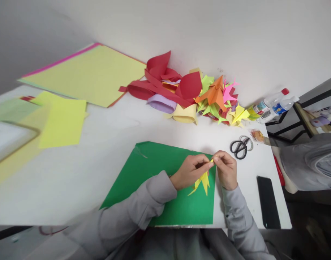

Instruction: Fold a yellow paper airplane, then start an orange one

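At the far left of the white desk (pixel 100 173), a pale green sheet (pixel 13 109) lies near a bright yellow sheet (pixel 64 122), which overlaps other pale yellow paper. Behind them, large pale-yellow sheets (pixel 92 76) lie against the wall, with pink and orange edges showing beneath. Next come red paper bands (pixel 146 90) with broad leaf-like ends, a lavender paper loop (pixel 162 103) and a cream paper loop (pixel 185 114) at their front.

Nearer the person, a green sheet (pixel 143 173) lies flat on the desk. Above its right part, the left hand (pixel 191 171) pinches a yellow folded-paper piece (pixel 203 182) near its top — the pointed ends hang downward and spread apart. The right hand (pixel 226 169), fingertips pressed together, grips the same narrow tip, touching the left fingers.

Farther back, orange (pixel 214 94), lime, pink and yellow folded-paper figures are heaped beside the cream loop. To their right are black-handled scissors (pixel 240 148) and two capped plastic bottles — one red cap (pixel 285 91), one white. A black smartphone (pixel 268 202) lies near the desk's right edge.
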A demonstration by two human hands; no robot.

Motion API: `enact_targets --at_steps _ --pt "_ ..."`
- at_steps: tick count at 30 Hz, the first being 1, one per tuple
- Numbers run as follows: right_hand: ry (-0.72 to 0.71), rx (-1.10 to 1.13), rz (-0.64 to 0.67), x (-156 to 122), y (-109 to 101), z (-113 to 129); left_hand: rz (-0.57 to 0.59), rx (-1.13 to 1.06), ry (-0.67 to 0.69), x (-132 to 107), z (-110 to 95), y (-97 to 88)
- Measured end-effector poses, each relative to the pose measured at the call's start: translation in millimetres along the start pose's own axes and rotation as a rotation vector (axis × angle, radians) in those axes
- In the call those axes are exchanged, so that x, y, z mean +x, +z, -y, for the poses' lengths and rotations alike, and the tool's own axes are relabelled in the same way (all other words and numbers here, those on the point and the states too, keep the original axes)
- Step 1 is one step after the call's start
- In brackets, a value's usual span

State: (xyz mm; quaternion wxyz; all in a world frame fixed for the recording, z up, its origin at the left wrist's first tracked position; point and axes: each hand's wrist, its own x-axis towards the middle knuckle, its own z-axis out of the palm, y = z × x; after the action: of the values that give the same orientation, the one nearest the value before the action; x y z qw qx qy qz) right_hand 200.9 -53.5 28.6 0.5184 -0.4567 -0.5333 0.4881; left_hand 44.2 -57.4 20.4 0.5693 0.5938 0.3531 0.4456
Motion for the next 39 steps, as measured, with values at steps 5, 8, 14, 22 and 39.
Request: enact_targets --at_steps 5,8,14,22,39 --pt "-0.008 0.015 -0.02 0.8 -3.8 -1.1 0.005 0.029 0.061 0.3 -4.0 -1.5" --pt "-0.004 0.001 0.022 0.2 -3.8 1.2 -0.051 0.08 0.094 0.6 -3.0 -2.2" --pt "-0.026 -0.098 0.101 0.4 -1.4 9.1 -0.026 0.133 0.104 -0.1 0.8 -3.9" --pt "-0.02 -0.088 0.075 -0.6 -0.9 7.8 0.063 0.092 0.085 0.2 -3.0 -5.0" --pt "-0.058 -0.106 0.023 -1.2 -3.3 -1.5 0.126 -0.066 -0.055 0.3 -1.9 -3.1"
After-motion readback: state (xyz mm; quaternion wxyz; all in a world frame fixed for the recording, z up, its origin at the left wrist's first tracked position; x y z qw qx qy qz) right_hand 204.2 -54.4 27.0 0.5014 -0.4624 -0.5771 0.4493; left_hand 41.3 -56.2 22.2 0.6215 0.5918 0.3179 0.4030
